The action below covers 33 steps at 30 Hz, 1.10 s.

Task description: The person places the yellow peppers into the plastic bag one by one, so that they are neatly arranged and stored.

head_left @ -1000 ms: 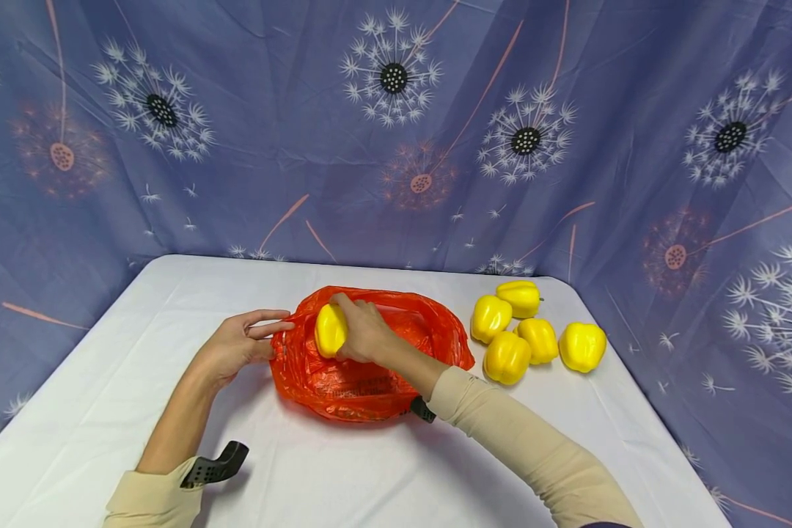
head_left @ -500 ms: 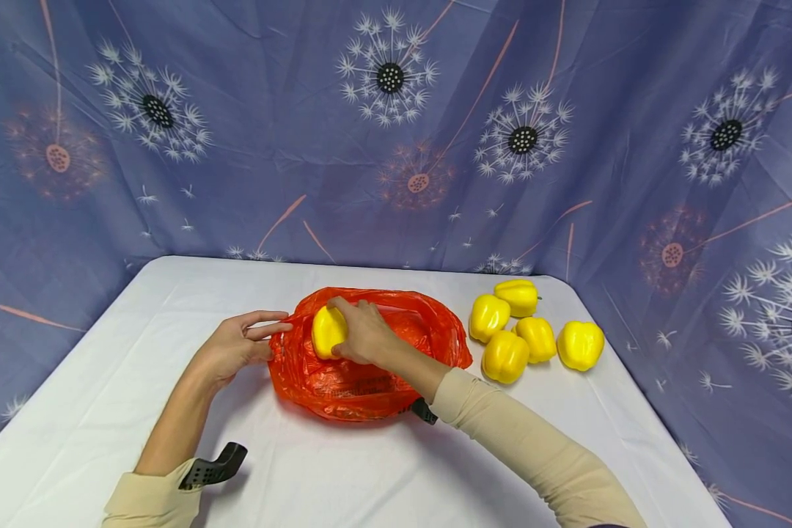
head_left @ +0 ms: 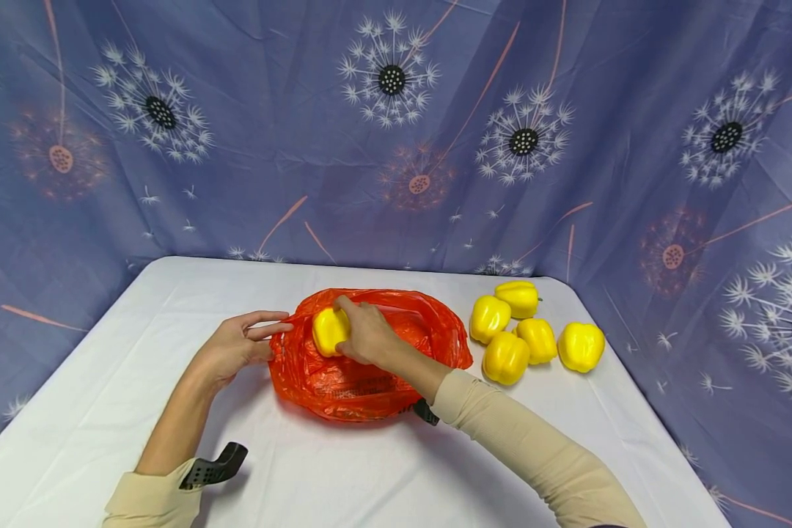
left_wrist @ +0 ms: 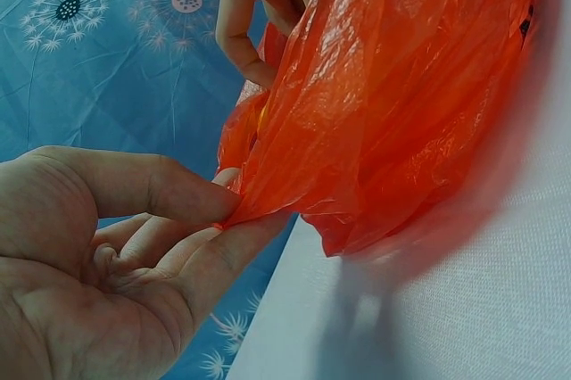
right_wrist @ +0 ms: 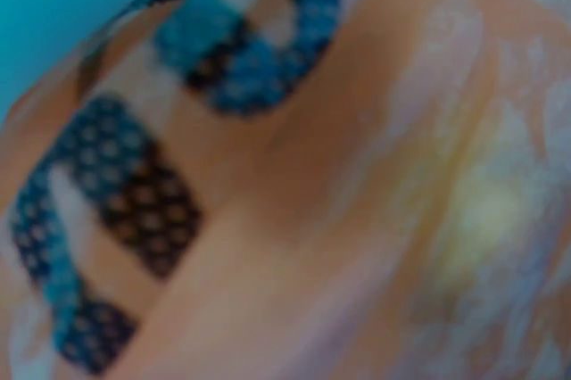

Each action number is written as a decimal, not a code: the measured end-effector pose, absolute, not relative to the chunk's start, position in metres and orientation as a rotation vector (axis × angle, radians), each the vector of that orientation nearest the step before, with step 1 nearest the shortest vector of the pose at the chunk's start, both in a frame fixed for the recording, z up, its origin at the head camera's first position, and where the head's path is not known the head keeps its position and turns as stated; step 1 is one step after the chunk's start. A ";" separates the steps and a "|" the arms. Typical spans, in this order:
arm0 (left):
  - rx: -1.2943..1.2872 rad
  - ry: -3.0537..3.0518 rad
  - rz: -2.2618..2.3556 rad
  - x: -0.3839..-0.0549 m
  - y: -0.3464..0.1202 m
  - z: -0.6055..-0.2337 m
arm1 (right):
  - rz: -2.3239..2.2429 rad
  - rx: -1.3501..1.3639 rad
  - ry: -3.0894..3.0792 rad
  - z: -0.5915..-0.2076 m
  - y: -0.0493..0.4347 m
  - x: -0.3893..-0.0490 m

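Note:
A red plastic bag (head_left: 369, 385) lies with its mouth spread wide on the white table. My left hand (head_left: 234, 345) pinches the bag's left edge between thumb and fingers, as the left wrist view shows up close on the bag (left_wrist: 357, 130) and the hand (left_wrist: 134, 246). Inside the bag's mouth, toward its left side, my right hand (head_left: 368, 334) grips a yellow bell pepper (head_left: 330, 331). The right wrist view is filled by the blurred bag film (right_wrist: 294, 219) with dark printing; the hand is hidden there.
Several yellow bell peppers sit right of the bag: a front one (head_left: 505, 358), a back one (head_left: 518, 298) and one standing apart (head_left: 581, 347) near the table's right edge. A blue dandelion-print curtain (head_left: 290, 147) hangs behind the white table (head_left: 323, 477).
The pepper in my right hand has turned and shifted slightly inside the bag. My left hand keeps its pinch on the bag's edge, nearly still.

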State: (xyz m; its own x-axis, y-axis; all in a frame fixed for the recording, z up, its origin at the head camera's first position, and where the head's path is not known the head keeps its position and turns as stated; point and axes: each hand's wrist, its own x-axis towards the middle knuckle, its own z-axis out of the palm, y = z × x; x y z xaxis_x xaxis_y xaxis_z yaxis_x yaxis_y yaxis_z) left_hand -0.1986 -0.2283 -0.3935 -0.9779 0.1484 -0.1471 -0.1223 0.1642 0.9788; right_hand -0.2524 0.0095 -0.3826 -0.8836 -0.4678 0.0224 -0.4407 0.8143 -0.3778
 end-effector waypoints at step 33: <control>0.049 2.237 1.897 -0.199 -0.228 -0.394 | -0.587 -0.757 2.946 -0.386 0.011 -0.254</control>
State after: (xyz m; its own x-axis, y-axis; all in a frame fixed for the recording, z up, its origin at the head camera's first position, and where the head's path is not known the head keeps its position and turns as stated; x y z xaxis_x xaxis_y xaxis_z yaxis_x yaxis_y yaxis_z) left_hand -0.1985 -0.2277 -0.3942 -0.9779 0.1587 -0.1359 -0.1081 0.1720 0.9791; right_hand -0.2536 0.0106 -0.3857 -0.8795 -0.4731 0.0506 -0.4564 0.8088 -0.3709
